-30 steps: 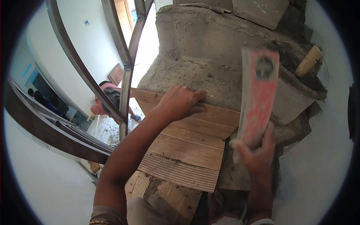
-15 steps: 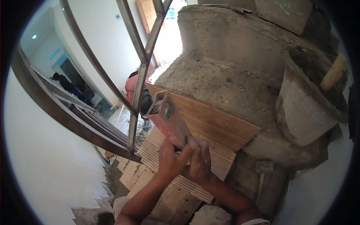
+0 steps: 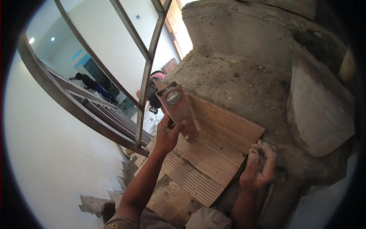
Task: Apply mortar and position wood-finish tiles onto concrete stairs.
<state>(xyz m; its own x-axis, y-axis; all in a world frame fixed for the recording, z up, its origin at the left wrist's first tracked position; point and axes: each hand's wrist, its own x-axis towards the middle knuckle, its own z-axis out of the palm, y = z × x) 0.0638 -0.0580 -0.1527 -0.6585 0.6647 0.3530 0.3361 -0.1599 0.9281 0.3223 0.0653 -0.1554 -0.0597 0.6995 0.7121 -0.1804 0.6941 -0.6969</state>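
Note:
My left hand [image 3: 167, 133] grips a worn red spirit level [image 3: 178, 108], held tilted with its far end raised and a round vial window near that end. Its lower end is above or against the wood-look tread tile [image 3: 213, 154]; I cannot tell if they touch. Behind it, a wood-look riser tile [image 3: 228, 118] stands upright on the stair. My right hand [image 3: 259, 166] is at the right end of these tiles, fingers loosely curled and thumb apart, with nothing visible in it. The fingertips are close to the riser's corner; contact is unclear.
A mortar-stained bucket [image 3: 320, 107] stands at the right on rough cement steps [image 3: 236, 76]. Metal railing [image 3: 146, 76] runs along the left. A hammer-like tool [image 3: 280, 175] lies near my right hand. Beyond the railing, one person [image 3: 154, 91] bends low; another [image 3: 93, 86] is farther off.
My right hand has left the spirit level and moved right to the tile corner. My left hand keeps the level, now turned with its vial window showing. The view has shifted slightly.

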